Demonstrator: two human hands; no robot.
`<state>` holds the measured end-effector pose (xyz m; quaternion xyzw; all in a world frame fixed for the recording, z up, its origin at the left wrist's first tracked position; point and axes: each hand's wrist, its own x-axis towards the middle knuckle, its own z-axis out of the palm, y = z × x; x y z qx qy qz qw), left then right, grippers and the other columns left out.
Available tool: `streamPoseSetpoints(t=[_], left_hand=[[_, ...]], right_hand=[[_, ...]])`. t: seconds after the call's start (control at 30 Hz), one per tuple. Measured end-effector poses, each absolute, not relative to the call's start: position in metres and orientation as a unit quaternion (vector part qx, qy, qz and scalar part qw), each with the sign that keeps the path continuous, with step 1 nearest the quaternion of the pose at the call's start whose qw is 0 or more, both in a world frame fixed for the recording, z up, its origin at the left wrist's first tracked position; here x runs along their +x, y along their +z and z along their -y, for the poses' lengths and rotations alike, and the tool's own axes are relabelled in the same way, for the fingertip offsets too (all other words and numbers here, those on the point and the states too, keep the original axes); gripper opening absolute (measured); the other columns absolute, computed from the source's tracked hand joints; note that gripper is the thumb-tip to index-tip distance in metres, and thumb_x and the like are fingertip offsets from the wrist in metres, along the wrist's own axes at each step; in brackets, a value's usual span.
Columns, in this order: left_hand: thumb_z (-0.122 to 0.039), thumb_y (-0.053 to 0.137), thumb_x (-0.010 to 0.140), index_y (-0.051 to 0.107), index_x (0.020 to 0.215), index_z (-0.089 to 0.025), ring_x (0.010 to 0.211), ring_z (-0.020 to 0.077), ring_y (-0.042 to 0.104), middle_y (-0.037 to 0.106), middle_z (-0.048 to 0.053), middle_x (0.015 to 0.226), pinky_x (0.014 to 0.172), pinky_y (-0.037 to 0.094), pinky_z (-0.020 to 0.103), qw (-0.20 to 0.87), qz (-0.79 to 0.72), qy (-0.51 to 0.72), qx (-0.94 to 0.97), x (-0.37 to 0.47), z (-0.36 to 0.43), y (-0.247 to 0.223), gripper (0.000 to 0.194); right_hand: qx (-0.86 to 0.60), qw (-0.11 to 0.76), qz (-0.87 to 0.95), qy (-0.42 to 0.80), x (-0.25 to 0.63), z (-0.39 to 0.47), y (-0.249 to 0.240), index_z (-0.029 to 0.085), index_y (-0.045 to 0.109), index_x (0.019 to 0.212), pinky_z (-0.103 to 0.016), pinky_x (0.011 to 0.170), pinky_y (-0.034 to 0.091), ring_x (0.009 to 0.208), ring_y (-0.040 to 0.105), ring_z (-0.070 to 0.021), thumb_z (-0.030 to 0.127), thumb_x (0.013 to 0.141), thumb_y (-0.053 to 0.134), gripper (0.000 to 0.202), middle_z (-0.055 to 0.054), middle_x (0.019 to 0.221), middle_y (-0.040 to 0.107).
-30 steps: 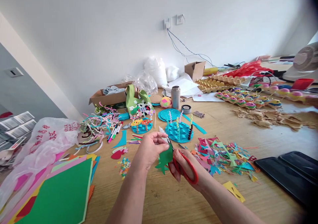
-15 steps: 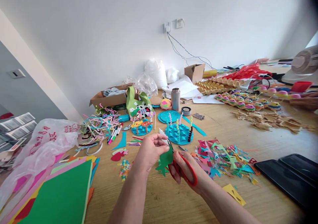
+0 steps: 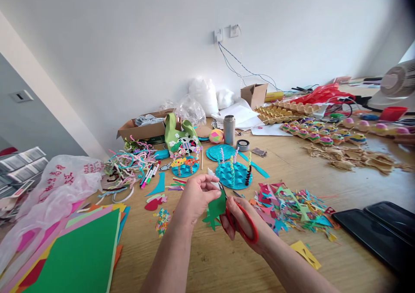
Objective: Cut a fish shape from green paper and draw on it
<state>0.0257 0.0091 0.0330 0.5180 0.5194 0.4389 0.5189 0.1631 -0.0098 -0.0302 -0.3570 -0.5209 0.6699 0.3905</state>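
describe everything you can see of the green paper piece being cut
The green paper piece is a small, flat scrap of what looks like craft paper or foam sheet, dark green, with jagged leaf-like points along its lower left edge. It is held up above the wooden table, roughly upright. The left hand pinches its upper edge, and the red-handled scissors in the right hand meet its right side. The blades are mostly hidden.

Two bare forearms, bare hands [image 3: 194, 198], no sleeves, no rings
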Motion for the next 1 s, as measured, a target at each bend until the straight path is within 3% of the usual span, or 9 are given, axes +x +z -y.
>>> streamPoseSetpoints(t=[0.67, 1.0], left_hand=[[-0.008, 0.07, 0.06, 0.067, 0.089, -0.011, 0.064, 0.0116, 0.058, 0.063, 0.001, 0.067, 0.066, 0.044, 0.024, 0.505, -0.532, 0.442, 0.516, 0.0262, -0.0084, 0.0357, 0.03], [-0.009, 0.07, 0.061, 0.067, 0.091, -0.011, 0.066, 0.012, 0.058, 0.064, 0.001, 0.069, 0.066, 0.044, 0.024, 0.513, -0.527, 0.435, 0.519, 0.0256, -0.0084, 0.0343, 0.031]], right_hand=[[-0.389, 0.397, 0.532, 0.639, 0.1612, 0.0118, -0.023, 0.018, 0.046, 0.065, -0.021, 0.037, 0.034, 0.034, 0.046, -0.007, 0.08, 0.067, 0.05, 0.062, 0.002, 0.05, 0.055], [-0.387, 0.401, 0.521, 0.646, 0.1612, 0.0093, -0.0265, 0.018, 0.046, 0.065, -0.02, 0.035, 0.029, 0.032, 0.044, -0.0065, 0.08, 0.063, 0.055, 0.062, 0.003, 0.048, 0.054]])
